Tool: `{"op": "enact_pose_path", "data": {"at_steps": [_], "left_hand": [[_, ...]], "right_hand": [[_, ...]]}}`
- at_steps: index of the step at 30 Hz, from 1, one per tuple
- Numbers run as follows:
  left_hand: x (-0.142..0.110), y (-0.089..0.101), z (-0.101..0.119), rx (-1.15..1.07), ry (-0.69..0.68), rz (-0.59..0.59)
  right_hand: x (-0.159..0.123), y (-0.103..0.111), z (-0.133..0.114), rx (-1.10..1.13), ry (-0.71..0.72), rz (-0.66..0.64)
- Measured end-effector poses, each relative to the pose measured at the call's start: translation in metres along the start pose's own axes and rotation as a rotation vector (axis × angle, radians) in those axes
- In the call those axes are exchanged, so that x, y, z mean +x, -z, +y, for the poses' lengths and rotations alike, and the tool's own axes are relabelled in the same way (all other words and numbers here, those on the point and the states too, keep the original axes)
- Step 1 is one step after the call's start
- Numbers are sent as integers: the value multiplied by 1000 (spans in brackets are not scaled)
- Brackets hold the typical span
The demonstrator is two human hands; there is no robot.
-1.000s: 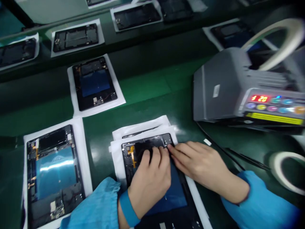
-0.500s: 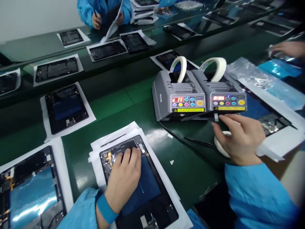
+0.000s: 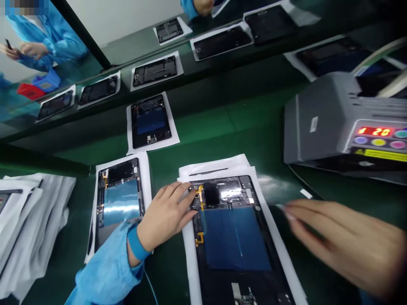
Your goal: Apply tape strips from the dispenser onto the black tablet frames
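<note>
An opened tablet (image 3: 235, 237), with a blue film over its middle and orange flat cables, lies on white sheets (image 3: 219, 163) in front of me. My left hand (image 3: 168, 212) rests at its upper left edge, fingers stretched toward the cables and the thumb apart from them. Right of the tablet, my right hand (image 3: 340, 237) is blurred by motion. Its thumb and fingertips are pinched together on a small pale strip of tape (image 3: 280, 206), held above the green bench and clear of the tablet. A blue band circles my left wrist.
A grey tape dispenser (image 3: 321, 123) stands at the right, partly cut off. Another opened tablet (image 3: 122, 199) lies to the left, and a pile of white sheets (image 3: 47, 216) at far left. Several tablets line the raised shelf (image 3: 203, 80). A co-worker's hands (image 3: 32, 50) show at upper left.
My view has swung left. My right hand has come away from the dispenser toward the tablet with the strip of tape. My left hand has shifted from the tablet's upper middle to its left edge.
</note>
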State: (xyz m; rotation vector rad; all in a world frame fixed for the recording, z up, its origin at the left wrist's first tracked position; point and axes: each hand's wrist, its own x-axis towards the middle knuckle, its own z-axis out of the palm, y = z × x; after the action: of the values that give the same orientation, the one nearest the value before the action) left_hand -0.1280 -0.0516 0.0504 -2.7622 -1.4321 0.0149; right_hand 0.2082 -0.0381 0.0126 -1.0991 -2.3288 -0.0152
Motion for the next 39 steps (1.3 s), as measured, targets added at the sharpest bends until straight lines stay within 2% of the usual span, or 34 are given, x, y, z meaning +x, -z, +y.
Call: {"op": "enact_pose_path", "data": {"at_steps": [3,6,9,12,33,39], "left_hand": [[2,-11,-9,-46,-49,-4],[2,-21,-10,-104,-64,-2],[-1,-28,-9,-147,-53,14],[-4,-34,-7,-172,-52,33],[-6,-37,-3,-185,-41,59],[-5,-37,-4,-181,-36,60]], "right_hand": [[48,-22,-43,76,127,-24],[83,-49,-66,71,173,0],[95,-74,-73,17,179,7],[95,-88,-74,-8,166,-12],[91,-96,-71,-17,191,-123],[94,-91,-74,-50,222,-176]]}}
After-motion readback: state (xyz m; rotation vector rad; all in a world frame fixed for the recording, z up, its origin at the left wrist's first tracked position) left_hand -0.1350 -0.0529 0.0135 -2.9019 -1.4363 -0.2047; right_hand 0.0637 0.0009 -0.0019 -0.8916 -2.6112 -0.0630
